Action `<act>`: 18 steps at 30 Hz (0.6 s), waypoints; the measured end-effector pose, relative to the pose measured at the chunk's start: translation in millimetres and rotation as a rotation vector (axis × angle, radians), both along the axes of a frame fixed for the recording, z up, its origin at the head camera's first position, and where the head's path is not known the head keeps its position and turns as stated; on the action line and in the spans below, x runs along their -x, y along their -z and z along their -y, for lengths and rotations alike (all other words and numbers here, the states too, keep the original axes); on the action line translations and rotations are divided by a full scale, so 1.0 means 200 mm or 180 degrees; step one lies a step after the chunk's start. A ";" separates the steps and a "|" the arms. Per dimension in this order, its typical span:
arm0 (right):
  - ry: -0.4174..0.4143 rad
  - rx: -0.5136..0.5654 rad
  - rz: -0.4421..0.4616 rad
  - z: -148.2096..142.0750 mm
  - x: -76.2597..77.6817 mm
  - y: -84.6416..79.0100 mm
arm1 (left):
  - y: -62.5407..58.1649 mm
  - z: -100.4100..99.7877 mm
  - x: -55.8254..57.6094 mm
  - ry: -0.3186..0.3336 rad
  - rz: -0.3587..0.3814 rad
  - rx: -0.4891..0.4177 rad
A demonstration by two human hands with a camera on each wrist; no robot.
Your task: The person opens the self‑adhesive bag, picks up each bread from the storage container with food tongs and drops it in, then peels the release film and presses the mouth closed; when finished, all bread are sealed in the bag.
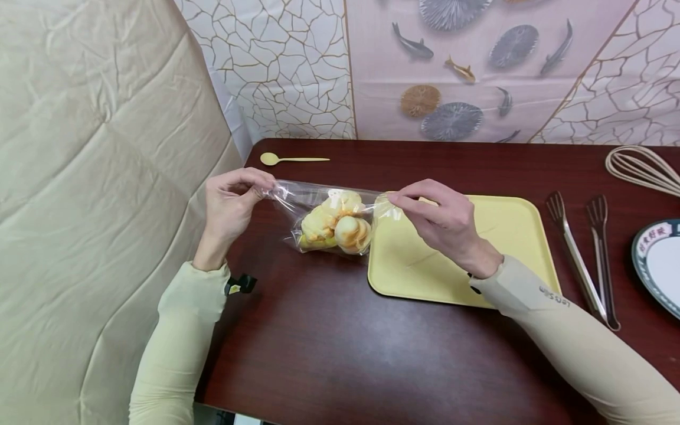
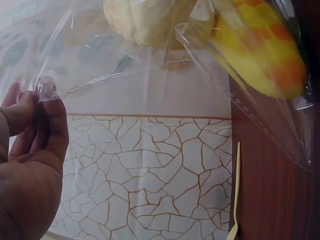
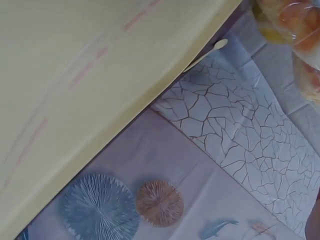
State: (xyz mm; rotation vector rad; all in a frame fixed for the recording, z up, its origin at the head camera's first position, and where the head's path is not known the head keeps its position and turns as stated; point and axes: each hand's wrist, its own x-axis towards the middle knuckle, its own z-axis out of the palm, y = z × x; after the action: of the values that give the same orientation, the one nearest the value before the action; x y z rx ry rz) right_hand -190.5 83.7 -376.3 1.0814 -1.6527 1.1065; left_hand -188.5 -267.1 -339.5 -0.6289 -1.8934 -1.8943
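Between my two hands hangs a clear plastic bag (image 1: 289, 200) with several bread-like pieces inside. Pale, puffy bread (image 1: 320, 223) and a round swirled bun (image 1: 353, 235) show through the plastic. A yellow piece with orange patches (image 2: 265, 50) lies low in the bag in the left wrist view. My left hand (image 1: 232, 199) pinches the bag's upper left corner between thumb and fingers. At the upper right corner my right hand (image 1: 441, 217) pinches the plastic, over the left part of a yellow tray (image 1: 504, 236). In the right wrist view that hand is almost wholly out of frame.
A pale yellow spoon (image 1: 297, 159) lies near the table's back edge. Right of the tray are tongs with slotted ends (image 1: 576, 260), a whisk (image 1: 645, 168) and a rimmed plate (image 1: 661, 265). A padded beige surface (image 1: 106, 195) rises along the left side.
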 end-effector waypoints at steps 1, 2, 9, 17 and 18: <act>-0.0013 -0.0048 -0.0100 0.00 0.00 0.00 | 0.00 0.00 0.00 0.0056 -0.0021 -0.0030; -0.0015 -0.0111 -0.0193 -0.01 0.01 0.00 | 0.00 0.00 0.00 0.0094 -0.0045 -0.0027; -0.0137 -0.0593 -0.0476 -0.05 0.03 -0.01 | -0.02 0.02 -0.01 0.0118 0.0061 0.0268; -0.0219 -0.0441 -0.0442 -0.06 0.04 -0.01 | -0.04 -0.01 -0.02 0.0241 0.0237 0.0025; -0.0227 -0.0412 -0.0433 -0.06 0.05 -0.01 | -0.04 -0.02 -0.03 0.0137 0.0253 0.0037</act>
State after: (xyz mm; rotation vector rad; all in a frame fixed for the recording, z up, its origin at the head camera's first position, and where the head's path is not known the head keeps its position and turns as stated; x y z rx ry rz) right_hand -199.6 95.7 -374.6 1.2792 -1.6060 0.9590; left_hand -183.2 -262.3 -330.8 -0.6111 -1.9561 -1.9638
